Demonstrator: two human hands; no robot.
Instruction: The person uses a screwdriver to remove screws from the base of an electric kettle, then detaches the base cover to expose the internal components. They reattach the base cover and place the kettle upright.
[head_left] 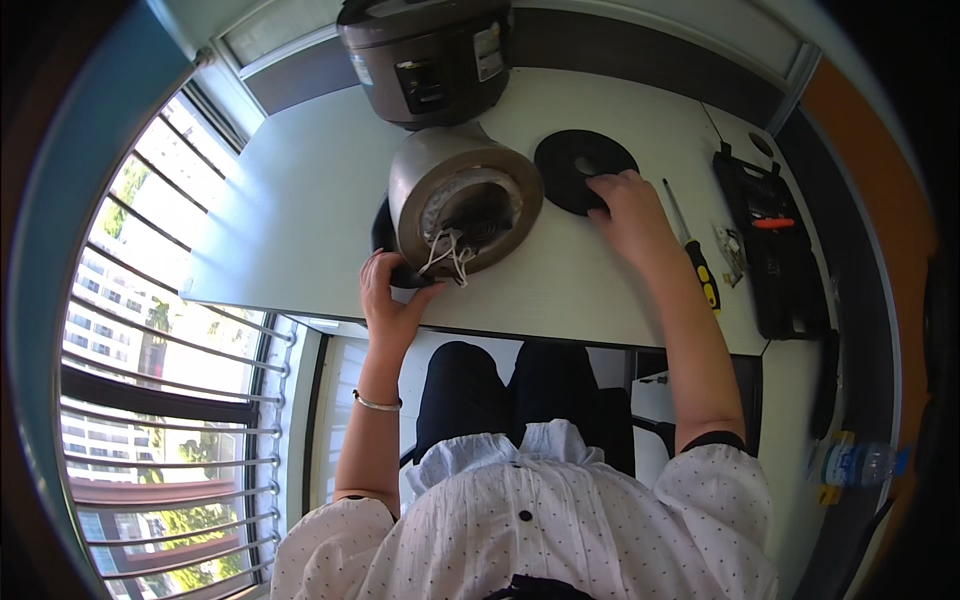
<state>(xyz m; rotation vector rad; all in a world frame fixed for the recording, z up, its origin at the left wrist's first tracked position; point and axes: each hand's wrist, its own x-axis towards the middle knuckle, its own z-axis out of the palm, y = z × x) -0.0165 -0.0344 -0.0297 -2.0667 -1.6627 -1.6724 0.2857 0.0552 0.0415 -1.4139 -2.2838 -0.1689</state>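
A brushed-metal kettle (412, 180) lies tilted on the table with its open bottom facing me. Loose white wires (453, 258) hang from the dark cavity. My left hand (388, 300) is closed around the lower end of the kettle's black handle (408, 274). To the right of the kettle is a flat, round black base (570, 160) with a lighter ring at its centre. My right hand (632, 215) grips its right edge, with the fingers on top and the thumb near the rim. How far the base is raised from the table I cannot tell.
A brown rice cooker (430, 70) stands behind the kettle. On the right lie a yellow-and-black screwdriver (700, 262), small metal parts (730, 250) and an opened black tool case (785, 285). A plastic bottle (862, 464) is at the far right. The table's front edge (560, 341) is close to my lap.
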